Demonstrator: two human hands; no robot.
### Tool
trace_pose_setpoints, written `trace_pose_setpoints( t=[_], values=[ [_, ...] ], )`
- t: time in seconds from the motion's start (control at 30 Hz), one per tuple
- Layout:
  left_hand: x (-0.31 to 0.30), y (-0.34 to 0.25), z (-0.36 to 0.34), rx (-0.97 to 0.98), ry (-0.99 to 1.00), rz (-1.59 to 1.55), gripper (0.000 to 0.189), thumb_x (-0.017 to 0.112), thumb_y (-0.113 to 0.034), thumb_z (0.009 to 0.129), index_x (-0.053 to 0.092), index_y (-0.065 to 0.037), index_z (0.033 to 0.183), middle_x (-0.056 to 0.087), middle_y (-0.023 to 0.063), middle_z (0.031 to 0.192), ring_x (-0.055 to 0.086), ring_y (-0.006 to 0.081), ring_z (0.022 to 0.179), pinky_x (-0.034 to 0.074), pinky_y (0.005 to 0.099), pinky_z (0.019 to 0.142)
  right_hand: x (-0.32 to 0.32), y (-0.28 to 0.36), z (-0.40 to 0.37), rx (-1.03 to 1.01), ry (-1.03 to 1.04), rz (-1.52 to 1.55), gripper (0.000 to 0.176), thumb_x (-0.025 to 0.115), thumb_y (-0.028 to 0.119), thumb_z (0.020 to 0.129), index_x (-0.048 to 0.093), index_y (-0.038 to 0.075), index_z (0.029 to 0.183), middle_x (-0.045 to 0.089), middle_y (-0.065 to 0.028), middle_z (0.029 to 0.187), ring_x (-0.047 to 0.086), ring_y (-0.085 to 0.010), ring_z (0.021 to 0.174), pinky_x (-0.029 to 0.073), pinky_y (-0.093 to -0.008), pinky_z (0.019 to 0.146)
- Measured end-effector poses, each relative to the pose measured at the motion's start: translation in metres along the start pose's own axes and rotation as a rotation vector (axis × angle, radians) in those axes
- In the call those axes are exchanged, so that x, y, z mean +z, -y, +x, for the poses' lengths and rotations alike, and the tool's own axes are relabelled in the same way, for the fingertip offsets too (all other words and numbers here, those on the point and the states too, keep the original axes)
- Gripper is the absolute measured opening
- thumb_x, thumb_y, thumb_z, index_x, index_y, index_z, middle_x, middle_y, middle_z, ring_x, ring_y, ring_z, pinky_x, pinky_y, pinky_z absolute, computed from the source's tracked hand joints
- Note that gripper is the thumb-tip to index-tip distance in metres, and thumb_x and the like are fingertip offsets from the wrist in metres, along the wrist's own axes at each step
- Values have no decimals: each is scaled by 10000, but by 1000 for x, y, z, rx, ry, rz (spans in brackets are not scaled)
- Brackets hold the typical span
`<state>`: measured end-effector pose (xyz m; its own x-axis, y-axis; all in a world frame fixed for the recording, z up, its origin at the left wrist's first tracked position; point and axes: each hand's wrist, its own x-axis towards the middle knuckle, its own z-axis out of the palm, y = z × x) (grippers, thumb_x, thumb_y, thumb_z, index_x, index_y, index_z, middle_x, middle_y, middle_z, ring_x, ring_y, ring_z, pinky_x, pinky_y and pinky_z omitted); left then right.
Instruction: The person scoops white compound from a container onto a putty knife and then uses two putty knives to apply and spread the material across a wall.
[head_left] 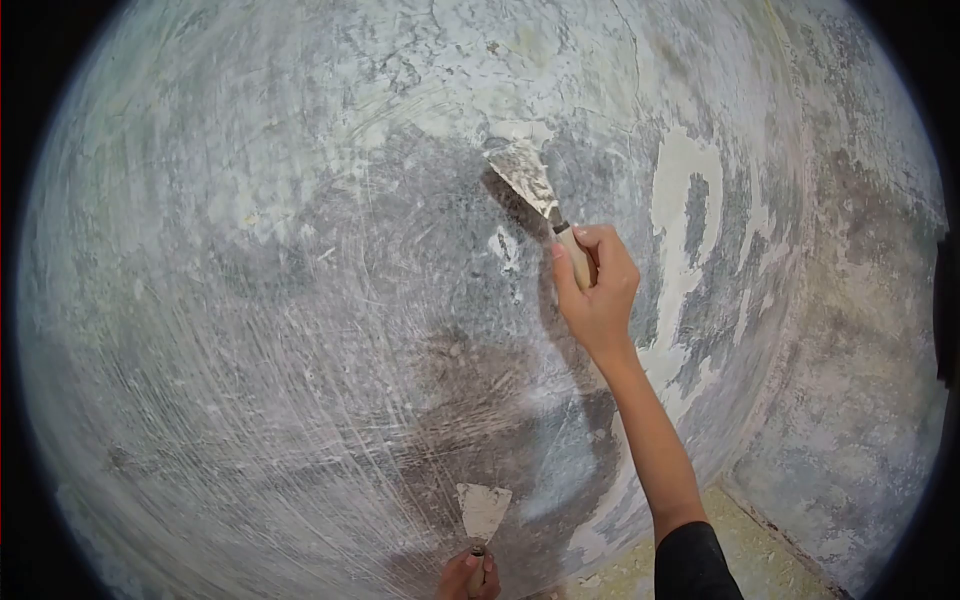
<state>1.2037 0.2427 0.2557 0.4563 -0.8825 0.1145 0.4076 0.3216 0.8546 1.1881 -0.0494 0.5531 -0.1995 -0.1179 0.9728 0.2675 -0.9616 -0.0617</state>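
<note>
My right hand (pixel 602 292) grips the pale handle of a putty knife (pixel 528 178), raised high against the wall. White putty coats its broad blade, whose tip lies at a small white patch (pixel 522 131) on the grey surface. Low in the view, my left hand (pixel 468 577) is wrapped around the handle of a second putty knife (pixel 484 512). That blade points upward and is also smeared with white putty. A small white smear (pixel 505 248) shows on the wall just below the raised blade.
The grey wall (pixel 250 350) is scratched and streaked. Wet-looking white putty patches (pixel 676 270) run down its right part. Another rough wall (pixel 850 440) meets it at a corner on the right. Yellowish floor (pixel 755 555) shows at the bottom right. My shadow falls across the lower middle.
</note>
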Motion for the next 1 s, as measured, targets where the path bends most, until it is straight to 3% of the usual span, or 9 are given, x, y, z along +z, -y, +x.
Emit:
trace_pose_setpoints(
  t=[0.17, 0.27, 0.47, 0.57, 0.67, 0.8, 0.87, 0.97, 1.0],
  values=[
    [-10, 6, 0, 16, 6, 64, 306, 448, -396, 1022, 535, -110, 960, 412, -23, 548, 354, 91, 403, 296, 273, 398, 13, 19, -9, -112, -97, -88, 152, 654, 30, 828, 526, -6, 902, 575, -182, 871, 580, -344, 741, 465, -389, 639],
    [-14, 2, 0, 85, 53, 277, 296, 445, -391, 1023, 530, -113, 970, 418, -21, 549, 358, 90, 404, 298, 271, 397, 27, 22, -2, -102, -100, -113, 133, 624, 21, 850, 514, -6, 920, 548, -184, 878, 557, -350, 773, 451, -409, 656],
    [-30, 14, -3, 42, 26, 140, 282, 428, -383, 1031, 521, -120, 994, 426, -12, 544, 338, 93, 382, 298, 275, 384, 39, 28, -9, -21, -78, -106, 120, 600, 9, 860, 497, -7, 918, 519, -177, 878, 534, -351, 755, 439, -426, 654],
    [-22, 1, -5, 66, 44, 243, 288, 424, -391, 1031, 513, -119, 999, 424, -7, 533, 335, 95, 367, 297, 274, 372, 39, 32, -15, 1, -79, -128, 119, 595, 5, 862, 495, -10, 925, 516, -182, 895, 538, -352, 755, 440, -425, 650],
    [-21, 0, -3, 82, 134, 91, 293, 426, -395, 1029, 506, -114, 1008, 426, -4, 531, 340, 96, 359, 300, 270, 364, 44, 32, -5, -43, -95, -146, 116, 590, 3, 863, 496, -13, 929, 512, -188, 904, 542, -352, 753, 443, -425, 640],
    [-23, 1, -4, 64, 80, 118, 289, 434, -392, 1028, 509, -114, 998, 431, -8, 531, 347, 92, 364, 313, 260, 375, 48, 40, -5, 27, -63, -118, 104, 584, 5, 868, 495, -14, 919, 510, -187, 889, 543, -353, 759, 443, -429, 649],
    [-27, 3, -4, 82, 108, 103, 284, 441, -389, 1027, 513, -117, 991, 432, -14, 532, 348, 86, 368, 315, 251, 382, 44, 43, -8, -2, -110, -125, 106, 587, 9, 868, 491, -13, 908, 508, -185, 875, 542, -356, 767, 440, -430, 658],
    [-26, 5, -5, -21, -49, -36, 281, 456, -387, 1023, 514, -118, 964, 414, -32, 523, 352, 78, 375, 315, 238, 392, 42, 40, -3, -32, -133, -155, 111, 590, 11, 866, 491, -17, 907, 510, -184, 865, 542, -361, 774, 439, -428, 668],
    [-26, 1, -8, -25, -5, -13, 311, 462, -403, 1010, 505, -99, 958, 427, -6, 541, 366, 100, 399, 315, 259, 409, 42, 36, 1, -38, -131, -172, 113, 591, 11, 864, 492, -19, 910, 512, -185, 863, 542, -363, 776, 439, -427, 671]
  ],
)
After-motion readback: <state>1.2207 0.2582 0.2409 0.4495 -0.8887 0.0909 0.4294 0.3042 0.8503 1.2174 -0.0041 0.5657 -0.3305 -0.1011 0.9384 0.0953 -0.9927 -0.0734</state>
